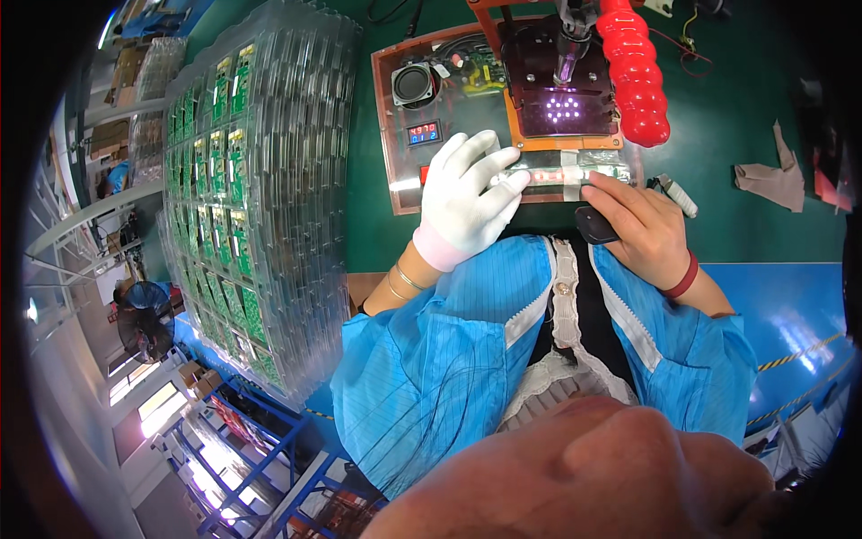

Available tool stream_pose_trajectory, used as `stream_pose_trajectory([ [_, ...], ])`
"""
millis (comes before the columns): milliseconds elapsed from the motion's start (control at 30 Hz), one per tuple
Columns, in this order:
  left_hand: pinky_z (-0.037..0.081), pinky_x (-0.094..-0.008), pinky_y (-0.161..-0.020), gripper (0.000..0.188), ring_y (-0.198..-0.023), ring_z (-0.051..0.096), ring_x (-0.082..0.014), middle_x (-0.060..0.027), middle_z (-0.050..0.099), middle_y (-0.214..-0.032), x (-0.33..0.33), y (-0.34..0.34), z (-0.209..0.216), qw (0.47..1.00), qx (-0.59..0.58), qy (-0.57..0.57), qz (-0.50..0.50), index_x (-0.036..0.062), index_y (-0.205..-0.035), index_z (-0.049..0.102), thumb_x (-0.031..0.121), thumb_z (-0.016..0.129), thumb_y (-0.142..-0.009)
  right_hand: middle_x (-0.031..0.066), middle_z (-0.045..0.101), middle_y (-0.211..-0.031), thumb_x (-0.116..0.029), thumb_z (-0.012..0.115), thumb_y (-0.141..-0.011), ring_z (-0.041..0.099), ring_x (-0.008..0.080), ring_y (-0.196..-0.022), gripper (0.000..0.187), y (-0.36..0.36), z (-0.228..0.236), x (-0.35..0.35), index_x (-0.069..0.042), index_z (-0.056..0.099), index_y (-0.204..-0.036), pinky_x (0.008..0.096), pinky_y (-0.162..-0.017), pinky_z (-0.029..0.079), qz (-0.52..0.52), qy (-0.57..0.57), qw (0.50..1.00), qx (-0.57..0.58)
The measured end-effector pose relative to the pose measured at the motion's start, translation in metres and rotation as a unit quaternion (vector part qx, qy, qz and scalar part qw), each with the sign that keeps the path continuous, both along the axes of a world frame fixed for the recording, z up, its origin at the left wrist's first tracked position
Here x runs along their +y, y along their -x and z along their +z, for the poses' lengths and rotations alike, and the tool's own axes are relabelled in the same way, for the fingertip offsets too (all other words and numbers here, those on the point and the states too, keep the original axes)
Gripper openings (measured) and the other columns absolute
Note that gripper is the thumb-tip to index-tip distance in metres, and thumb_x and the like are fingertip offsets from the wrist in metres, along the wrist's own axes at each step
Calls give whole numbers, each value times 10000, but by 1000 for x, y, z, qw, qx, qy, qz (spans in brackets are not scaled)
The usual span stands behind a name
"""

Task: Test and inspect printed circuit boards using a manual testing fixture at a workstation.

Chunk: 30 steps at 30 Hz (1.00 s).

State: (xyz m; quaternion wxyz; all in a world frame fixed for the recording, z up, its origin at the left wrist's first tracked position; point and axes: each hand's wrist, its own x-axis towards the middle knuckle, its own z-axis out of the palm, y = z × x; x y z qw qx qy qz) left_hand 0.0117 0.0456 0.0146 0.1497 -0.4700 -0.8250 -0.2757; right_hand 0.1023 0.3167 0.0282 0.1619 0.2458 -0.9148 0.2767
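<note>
My left hand [465, 193], in a white glove, reaches over the front of a box-like test fixture [395, 180]. Its fingers are spread, the thumb and forefinger at the left end of a narrow light strip [543, 177]. My right hand [642, 225] is bare, with a red wristband. Its stretched fingers rest their tips near the strip's right end, beside a pale strap [572, 177]. A dark rounded piece [594, 225] sits at the thumb side; whether it is worn or held I cannot tell. Above the strip, small lights glow through a dark panel [561, 108].
A tall stack of clear plastic trays [305, 180] with green circuit boards stands at left. The fixture carries a round speaker [414, 84] and a digital meter [425, 133]. A red ribbed handle [633, 72] hangs over its right side. A brownish cloth piece [774, 175] lies at right.
</note>
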Motion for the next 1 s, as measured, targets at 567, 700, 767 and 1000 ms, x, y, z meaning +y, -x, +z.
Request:
stream_pose_trajectory([
  [567,503,-525,-900,353,-1055,639,-391,-169,688,-1126,-18,2,-7,999,1,-43,-16,27,-1068,727,73,753,-720,101,700,-1179,-199,881,-624,711,250,-878,724,-1,17,4,-87,647,-1300,369,-761,568,-10,-82,995,-48],
  [700,510,-519,-886,343,-1037,647,-388,-162,697,-1107,-15,0,-7,999,-1,-50,-10,28,-1058,726,72,764,-720,108,691,-1086,-201,893,-613,708,255,-851,750,6,23,0,-88,639,-1310,369,-739,565,1,-90,995,-44],
  [767,512,-514,-877,331,-1031,651,-385,-160,701,-1101,-14,0,-6,998,3,-55,-6,28,-1049,727,74,768,-724,104,682,-1041,-203,891,-621,703,256,-831,745,7,25,-2,-86,637,-1311,372,-731,563,-2,-86,995,-57],
  [1000,513,-497,-881,289,-1013,667,-375,-150,714,-1080,-13,2,-8,997,0,-81,-16,29,-1032,730,87,765,-751,72,633,-927,-194,882,-642,678,242,-767,719,7,25,-6,-85,640,-1310,370,-686,553,-27,-74,995,-59],
])
